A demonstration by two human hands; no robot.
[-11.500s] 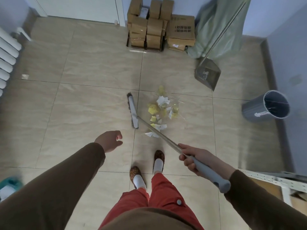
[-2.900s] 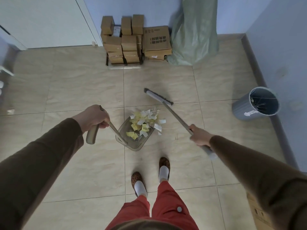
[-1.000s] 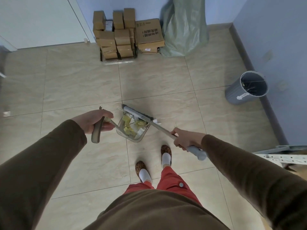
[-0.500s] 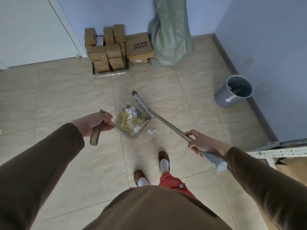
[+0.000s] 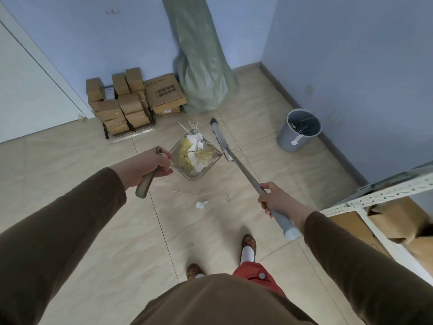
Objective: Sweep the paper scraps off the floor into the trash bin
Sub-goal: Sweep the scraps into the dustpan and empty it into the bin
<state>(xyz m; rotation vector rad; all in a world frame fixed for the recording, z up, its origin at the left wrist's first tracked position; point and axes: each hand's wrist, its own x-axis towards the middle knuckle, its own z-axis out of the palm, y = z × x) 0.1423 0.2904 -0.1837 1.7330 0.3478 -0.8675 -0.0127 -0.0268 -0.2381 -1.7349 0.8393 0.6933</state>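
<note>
My left hand point(image 5: 143, 166) grips the handle of a clear dustpan point(image 5: 187, 173), lifted off the floor and filled with yellow and white paper scraps point(image 5: 196, 151). My right hand point(image 5: 277, 201) holds the grey broom shaft point(image 5: 246, 171); the broom head point(image 5: 220, 138) hangs just right of the pan. One white scrap point(image 5: 201, 204) and a thin stick point(image 5: 185, 193) lie on the tiles below the pan. The grey trash bin point(image 5: 298, 130) stands open by the right wall, well right of the pan.
Stacked cardboard boxes point(image 5: 131, 102) and a tall green sack point(image 5: 201, 66) stand against the far wall. A white door point(image 5: 30, 90) is at left. A perforated metal shelf point(image 5: 379, 195) with boxes juts in at right. My feet point(image 5: 248, 245) are on the tiles.
The dustpan has been lifted higher and tipped back with the scraps inside. The broom head rose off the floor beside it. One white scrap stayed on the tiles.
</note>
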